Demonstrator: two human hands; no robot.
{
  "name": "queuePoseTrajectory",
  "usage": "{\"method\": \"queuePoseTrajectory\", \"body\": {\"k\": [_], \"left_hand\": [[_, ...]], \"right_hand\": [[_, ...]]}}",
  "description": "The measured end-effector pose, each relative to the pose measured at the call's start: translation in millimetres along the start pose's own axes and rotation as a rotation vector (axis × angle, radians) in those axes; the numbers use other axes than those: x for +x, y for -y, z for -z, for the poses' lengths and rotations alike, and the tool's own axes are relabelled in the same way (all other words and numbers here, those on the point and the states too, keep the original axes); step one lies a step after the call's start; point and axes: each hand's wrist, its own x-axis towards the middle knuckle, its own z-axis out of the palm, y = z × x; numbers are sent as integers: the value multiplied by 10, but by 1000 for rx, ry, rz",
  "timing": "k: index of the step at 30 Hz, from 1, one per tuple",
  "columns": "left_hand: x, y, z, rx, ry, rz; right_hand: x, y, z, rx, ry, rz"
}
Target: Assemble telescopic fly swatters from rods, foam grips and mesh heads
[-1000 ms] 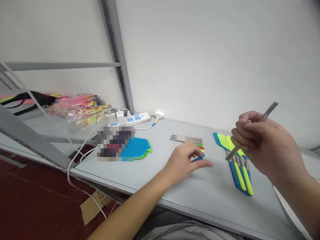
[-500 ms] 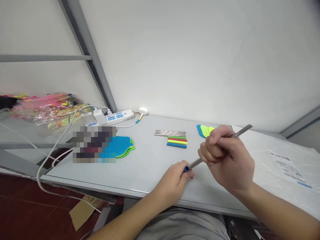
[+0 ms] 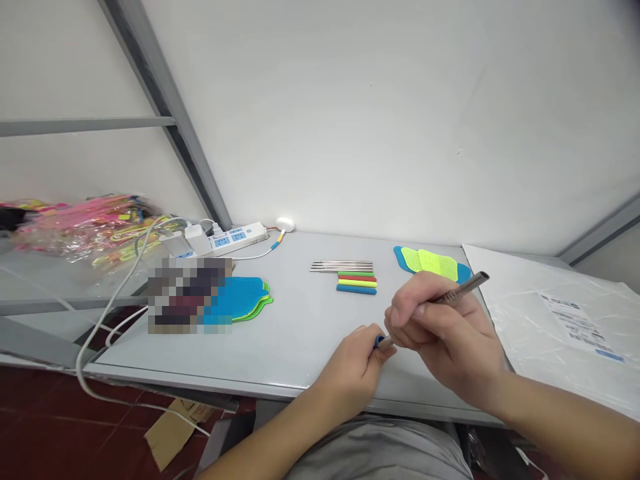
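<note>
My left hand (image 3: 356,363) is closed around a short blue tube (image 3: 379,342); only its open end shows at the thumb, the rest hidden by the fingers. Pinched in my right hand (image 3: 447,340) is a thin metal tube (image 3: 473,284), slanting down to the left. Its lower end meets the mouth of the blue tube; how deep it sits I cannot tell. Behind my hands lie several metal rods (image 3: 341,266) side by side, with a row of coloured tubes (image 3: 357,283) in green, red, yellow and blue just in front of them.
Perforated yellow-green and blue plastic pieces (image 3: 437,265) lie behind my right hand. At left are a stack of blue and green ones (image 3: 243,297), partly pixelated, and a power strip (image 3: 240,237) with cables. White packaging (image 3: 560,313) covers the right side. Bagged items (image 3: 95,223) fill the left shelf.
My right hand has moved down and left toward my left hand, so less of the metal tube shows between them. The view has shifted slightly.
</note>
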Motion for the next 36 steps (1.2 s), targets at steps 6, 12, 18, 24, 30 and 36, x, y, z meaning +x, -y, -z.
{"method": "queuePoseTrajectory", "body": {"k": [6, 12, 18, 24, 30, 36], "left_hand": [[-60, 3, 0, 2, -49, -9], [-97, 39, -17, 6, -81, -27], [-147, -14, 28, -60, -93, -37], [-131, -71, 131, -242, -166, 26], [-39, 50, 105, -265, -154, 100], [-23, 98, 20, -300, -192, 97]], "right_hand": [[50, 47, 11, 29, -42, -1], [113, 50, -27, 69, -110, -19], [120, -94, -105, 115, -19, -55], [205, -268, -106, -162, 117, -295], [375, -147, -127, -187, -70, -264], [347, -173, -192, -211, -96, -234]]}}
